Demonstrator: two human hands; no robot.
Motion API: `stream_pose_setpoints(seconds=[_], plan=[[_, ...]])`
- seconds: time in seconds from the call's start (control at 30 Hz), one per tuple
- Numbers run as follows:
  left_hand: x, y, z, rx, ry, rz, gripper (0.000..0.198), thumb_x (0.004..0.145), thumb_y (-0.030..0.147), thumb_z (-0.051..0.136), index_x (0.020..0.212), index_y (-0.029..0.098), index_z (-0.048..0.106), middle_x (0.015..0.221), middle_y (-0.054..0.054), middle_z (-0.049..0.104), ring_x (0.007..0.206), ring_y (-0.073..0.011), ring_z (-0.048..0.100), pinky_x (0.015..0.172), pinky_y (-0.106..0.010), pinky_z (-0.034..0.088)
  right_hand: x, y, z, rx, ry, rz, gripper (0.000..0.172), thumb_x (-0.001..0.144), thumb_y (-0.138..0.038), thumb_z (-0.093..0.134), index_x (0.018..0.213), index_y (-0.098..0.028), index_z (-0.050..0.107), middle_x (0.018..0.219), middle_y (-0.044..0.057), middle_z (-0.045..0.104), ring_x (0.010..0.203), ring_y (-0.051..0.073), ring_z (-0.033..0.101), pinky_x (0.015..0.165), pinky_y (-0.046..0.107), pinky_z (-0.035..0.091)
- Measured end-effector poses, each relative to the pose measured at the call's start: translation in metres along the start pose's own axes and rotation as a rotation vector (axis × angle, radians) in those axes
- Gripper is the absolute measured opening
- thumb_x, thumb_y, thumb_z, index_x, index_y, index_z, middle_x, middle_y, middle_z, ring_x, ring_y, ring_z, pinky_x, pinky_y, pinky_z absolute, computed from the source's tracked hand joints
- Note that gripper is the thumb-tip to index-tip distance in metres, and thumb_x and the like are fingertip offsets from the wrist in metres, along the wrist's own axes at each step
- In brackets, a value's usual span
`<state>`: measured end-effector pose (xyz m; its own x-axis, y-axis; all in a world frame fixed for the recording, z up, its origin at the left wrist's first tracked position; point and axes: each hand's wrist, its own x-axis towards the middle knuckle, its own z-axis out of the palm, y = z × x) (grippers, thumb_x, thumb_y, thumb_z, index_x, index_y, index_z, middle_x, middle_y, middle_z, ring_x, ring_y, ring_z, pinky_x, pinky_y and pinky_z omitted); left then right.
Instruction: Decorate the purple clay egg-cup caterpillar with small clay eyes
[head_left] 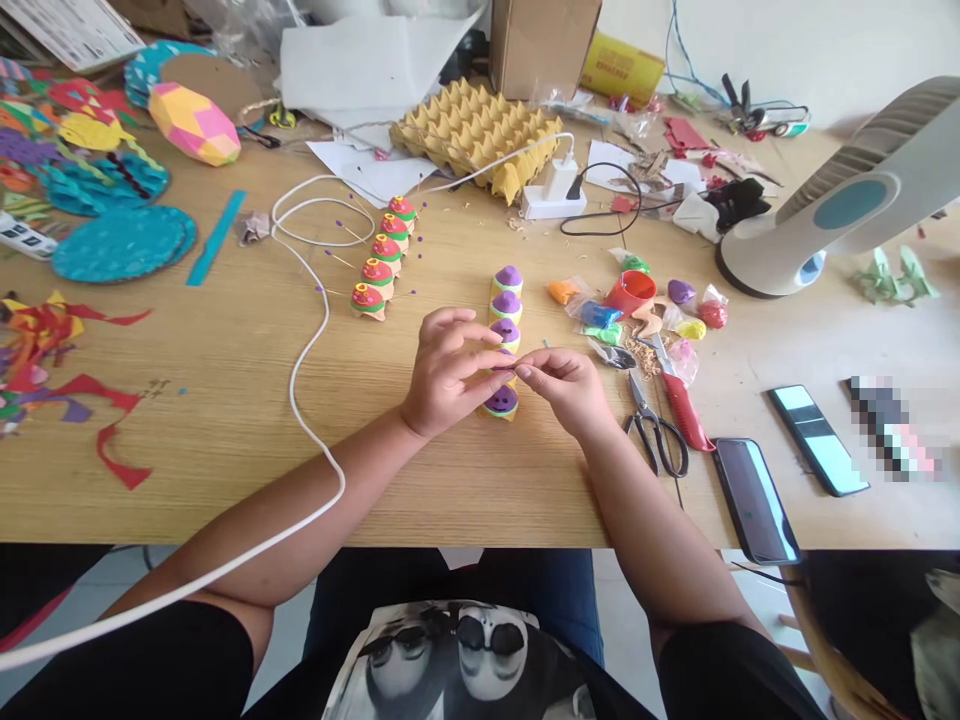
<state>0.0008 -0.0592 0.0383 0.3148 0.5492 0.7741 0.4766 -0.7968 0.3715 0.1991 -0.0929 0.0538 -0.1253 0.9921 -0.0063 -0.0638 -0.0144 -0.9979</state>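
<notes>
A row of purple-topped egg-carton cups point(507, 302) runs away from me at the middle of the wooden table. The nearest cup has small dark face marks. Over the row, my left hand point(454, 375) has thumb and forefinger pinched together, its other fingers spread. My right hand point(562, 385) meets it fingertip to fingertip, also in a pinch. Whatever lies between the fingertips is too small to name. To the left, beyond my left hand, stands a second row of cups point(386, 250) with red and green clay and yellow rings on top.
Right of my hands lie scissors point(656, 425), a red-handled knife point(686, 410), a red cup point(630, 293) and bagged clay. Two phones point(756, 500) and a white fan point(795, 230) are farther right. A white cable point(295, 375) crosses the left side. Behind is a yellow egg tray point(476, 135).
</notes>
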Motion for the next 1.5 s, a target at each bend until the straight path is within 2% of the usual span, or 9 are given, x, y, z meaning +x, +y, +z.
stream_pose_setpoints(seconds=[0.17, 0.33, 0.53, 0.7, 0.87, 1.03, 1.17, 1.5], plan=[[0.0005, -0.0002, -0.0003, -0.038, 0.058, 0.068, 0.006, 0.088, 0.029, 0.078, 0.092, 0.034, 0.077, 0.102, -0.002, 0.071, 0.119, -0.0247, 0.051, 0.104, -0.046, 0.051, 0.0002, 0.0009, -0.0008, 0.0, -0.009, 0.031, 0.039, 0.068, -0.058, 0.088, 0.08, -0.022, 0.079, 0.079, 0.003, 0.076, 0.08, 0.019, 0.07, 0.072, 0.031, 0.057], [-0.0014, -0.0028, -0.001, -0.006, 0.002, 0.02, 0.002, 0.089, 0.033, 0.076, 0.089, 0.034, 0.078, 0.099, -0.002, 0.071, 0.12, -0.0258, 0.05, 0.103, -0.047, 0.049, -0.0005, -0.0007, 0.0004, 0.033, -0.016, 0.05, 0.037, 0.067, -0.055, 0.089, 0.079, -0.021, 0.079, 0.079, 0.003, 0.075, 0.076, 0.016, 0.067, 0.07, 0.029, 0.055], [-0.0024, -0.0047, -0.001, -0.009, -0.029, 0.004, 0.004, 0.09, 0.034, 0.076, 0.087, 0.035, 0.079, 0.099, -0.002, 0.072, 0.12, -0.026, 0.05, 0.104, -0.048, 0.047, -0.0012, -0.0031, 0.0027, 0.071, -0.02, 0.054, 0.037, 0.067, -0.053, 0.09, 0.077, -0.02, 0.077, 0.061, -0.002, 0.062, 0.065, 0.013, 0.059, 0.063, 0.026, 0.049], [-0.0013, -0.0036, -0.0011, -0.032, -0.042, -0.02, 0.01, 0.09, 0.039, 0.075, 0.097, 0.032, 0.079, 0.101, -0.003, 0.072, 0.121, -0.0264, 0.051, 0.108, -0.049, 0.046, -0.0002, -0.0025, 0.0, 0.054, -0.017, 0.056, 0.037, 0.068, -0.053, 0.089, 0.078, -0.019, 0.077, 0.068, -0.001, 0.066, 0.065, 0.011, 0.057, 0.062, 0.026, 0.048], [-0.0012, -0.004, 0.0001, -0.074, -0.041, -0.049, 0.012, 0.091, 0.042, 0.073, 0.092, 0.031, 0.078, 0.1, -0.003, 0.072, 0.122, -0.026, 0.051, 0.108, -0.049, 0.046, 0.0003, -0.0025, -0.0034, 0.029, -0.002, 0.071, 0.038, 0.068, -0.054, 0.088, 0.079, -0.019, 0.078, 0.073, 0.001, 0.071, 0.068, 0.013, 0.059, 0.064, 0.027, 0.049], [-0.0017, -0.0047, 0.0008, -0.108, -0.016, -0.021, 0.008, 0.092, 0.037, 0.073, 0.091, 0.031, 0.078, 0.1, -0.002, 0.072, 0.121, -0.0247, 0.052, 0.107, -0.047, 0.047, -0.0002, -0.0034, -0.004, 0.018, -0.02, 0.049, 0.033, 0.071, -0.051, 0.088, 0.08, -0.021, 0.079, 0.081, 0.002, 0.076, 0.074, 0.014, 0.065, 0.072, 0.028, 0.054], [-0.0015, -0.0048, 0.0011, -0.102, -0.04, -0.034, 0.011, 0.093, 0.04, 0.072, 0.091, 0.031, 0.078, 0.1, -0.003, 0.072, 0.121, -0.0247, 0.053, 0.108, -0.048, 0.046, -0.0003, -0.0029, -0.004, -0.01, -0.021, 0.049, 0.035, 0.07, -0.053, 0.088, 0.08, -0.021, 0.079, 0.083, 0.003, 0.077, 0.078, 0.016, 0.068, 0.076, 0.031, 0.056], [-0.0005, -0.0036, -0.0009, -0.099, -0.062, -0.042, 0.01, 0.093, 0.038, 0.071, 0.089, 0.032, 0.078, 0.101, -0.002, 0.073, 0.12, -0.0244, 0.053, 0.108, -0.048, 0.047, -0.0008, -0.0031, -0.004, -0.059, -0.035, 0.042, 0.034, 0.072, -0.054, 0.086, 0.081, -0.022, 0.079, 0.084, 0.003, 0.078, 0.079, 0.017, 0.068, 0.076, 0.032, 0.057]])
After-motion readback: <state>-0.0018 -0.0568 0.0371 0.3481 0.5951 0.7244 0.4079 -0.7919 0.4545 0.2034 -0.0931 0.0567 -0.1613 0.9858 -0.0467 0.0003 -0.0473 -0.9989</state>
